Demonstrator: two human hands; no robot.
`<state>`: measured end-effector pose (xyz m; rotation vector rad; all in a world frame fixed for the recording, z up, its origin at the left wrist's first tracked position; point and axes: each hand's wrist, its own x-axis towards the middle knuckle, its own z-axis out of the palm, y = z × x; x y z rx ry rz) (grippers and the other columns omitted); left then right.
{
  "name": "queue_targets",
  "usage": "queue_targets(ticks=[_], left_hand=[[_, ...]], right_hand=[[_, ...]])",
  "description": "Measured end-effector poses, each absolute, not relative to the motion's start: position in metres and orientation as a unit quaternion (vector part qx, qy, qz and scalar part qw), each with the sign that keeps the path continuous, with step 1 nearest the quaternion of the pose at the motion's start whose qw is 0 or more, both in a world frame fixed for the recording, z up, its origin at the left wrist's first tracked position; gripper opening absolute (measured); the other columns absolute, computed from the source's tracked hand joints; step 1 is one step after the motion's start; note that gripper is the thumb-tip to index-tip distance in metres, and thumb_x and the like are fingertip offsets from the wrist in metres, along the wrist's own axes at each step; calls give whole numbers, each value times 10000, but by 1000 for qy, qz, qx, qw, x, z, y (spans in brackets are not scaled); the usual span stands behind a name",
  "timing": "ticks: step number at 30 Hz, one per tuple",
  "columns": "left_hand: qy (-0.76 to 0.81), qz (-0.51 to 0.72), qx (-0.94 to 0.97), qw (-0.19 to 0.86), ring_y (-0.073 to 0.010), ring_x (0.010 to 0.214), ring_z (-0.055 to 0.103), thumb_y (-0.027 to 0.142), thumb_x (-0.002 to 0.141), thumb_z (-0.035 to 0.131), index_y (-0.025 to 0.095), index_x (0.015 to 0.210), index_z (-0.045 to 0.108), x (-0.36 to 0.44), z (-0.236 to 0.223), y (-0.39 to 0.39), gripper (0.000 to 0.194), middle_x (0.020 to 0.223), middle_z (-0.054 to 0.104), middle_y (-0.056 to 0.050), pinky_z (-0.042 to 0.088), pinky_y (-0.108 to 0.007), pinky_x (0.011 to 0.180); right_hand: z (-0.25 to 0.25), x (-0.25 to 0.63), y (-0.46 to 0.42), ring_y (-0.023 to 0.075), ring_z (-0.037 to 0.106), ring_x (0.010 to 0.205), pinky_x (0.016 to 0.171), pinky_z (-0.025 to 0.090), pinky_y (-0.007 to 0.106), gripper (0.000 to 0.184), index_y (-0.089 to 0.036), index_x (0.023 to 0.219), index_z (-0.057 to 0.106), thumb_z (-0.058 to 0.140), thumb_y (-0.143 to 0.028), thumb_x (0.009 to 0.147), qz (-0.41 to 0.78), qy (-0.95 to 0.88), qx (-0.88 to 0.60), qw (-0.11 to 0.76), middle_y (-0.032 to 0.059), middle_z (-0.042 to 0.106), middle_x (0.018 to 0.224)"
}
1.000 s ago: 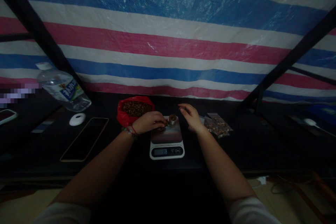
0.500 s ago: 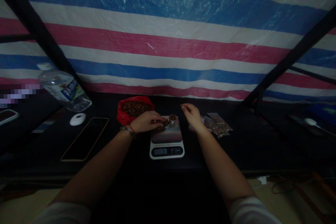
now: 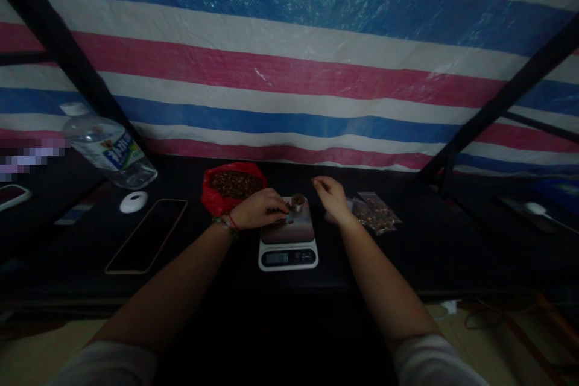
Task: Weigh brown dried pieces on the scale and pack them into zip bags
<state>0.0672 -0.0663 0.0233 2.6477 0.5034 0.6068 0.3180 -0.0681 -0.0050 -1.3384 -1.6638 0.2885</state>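
My left hand (image 3: 262, 208) is over the left side of a white digital kitchen scale (image 3: 288, 259), its fingers closed on small brown dried bits that they mostly cover. Right beside those fingertips, a small metal cup (image 3: 297, 203) with brown bits in it stands on the scale's plate. An open red plastic bag (image 3: 215, 196) full of the same brown bits sits behind my left wrist. To the right of the scale, my right hand (image 3: 331, 194) is raised with thumb and fingertips pinched together; whatever is between them is too small to make out.
Small clear bags (image 3: 376, 212) of brown bits lie right of my right wrist. A phone (image 3: 147, 235), a white computer mouse (image 3: 134, 201) and a large plastic bottle (image 3: 111, 148) are on the left. Striped sheeting (image 3: 289, 84) hangs behind the black table, between dark metal bars.
My left hand has shifted slightly right toward the cup, and fewer brown bits show under its fingers. My right hand has stayed in place. The view has tilted slightly.
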Motion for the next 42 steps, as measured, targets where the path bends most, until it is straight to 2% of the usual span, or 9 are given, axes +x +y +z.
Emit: queue_targets(ticks=[4,11,17,23,29,34,36,38,42], left_hand=[[174,211,945,178,-165,891,562,294,817,602,206,878,687,67,24,-66,137,905,690,-34,388,-297,839],[214,217,936,176,-171,883,567,322,810,601,217,957,686,65,23,-65,201,905,665,-44,400,-300,826],[257,275,914,151,-166,831,575,352,863,516,179,923,678,59,19,-59,245,857,657,-56,423,-307,800],[275,279,909,141,-166,822,585,326,864,501,176,878,674,58,19,-56,229,834,661,-50,436,-305,792],[305,279,899,144,-172,838,592,272,835,511,171,858,671,55,16,-52,190,853,669,-52,446,-298,778],[310,288,896,133,-171,818,603,284,841,509,164,848,669,53,13,-50,201,841,677,-51,454,-291,752],[310,300,893,125,-169,803,606,283,840,512,167,841,669,53,12,-50,195,831,677,-46,458,-288,736],[311,321,887,114,-164,783,607,277,846,511,167,835,667,54,11,-51,192,812,674,-42,463,-282,714],[301,399,862,89,-146,737,601,268,858,512,164,826,663,58,12,-56,186,774,653,-42,473,-264,673]], right_hand=[[-8,317,-67,200,625,847,767,478,325,280,-191,892,686,491,-387,847,120,-671,-554,478,72,692,920],[11,330,-71,209,627,872,795,477,341,266,-181,905,688,493,-352,842,90,-664,-575,469,77,695,932],[41,364,-101,234,644,889,808,473,345,229,-207,963,701,544,-286,817,71,-743,-611,264,83,700,986],[13,368,-139,241,664,827,744,471,304,240,-172,918,696,587,-355,807,56,-750,-657,52,123,710,895],[0,360,-151,265,669,781,685,477,342,293,-149,888,686,438,-304,893,-12,-753,-658,-30,171,701,852],[17,361,-146,252,668,746,704,472,331,317,-131,785,705,451,-298,875,13,-780,-623,-63,171,701,804],[29,365,-140,230,662,738,713,467,309,277,-144,749,704,482,-276,850,24,-791,-609,-54,141,703,795],[43,369,-133,210,652,767,736,459,292,241,-159,759,701,492,-249,836,14,-799,-601,27,113,702,813],[65,357,-112,189,629,787,734,463,287,228,-168,862,685,498,-297,838,7,-710,-595,376,73,690,844]])
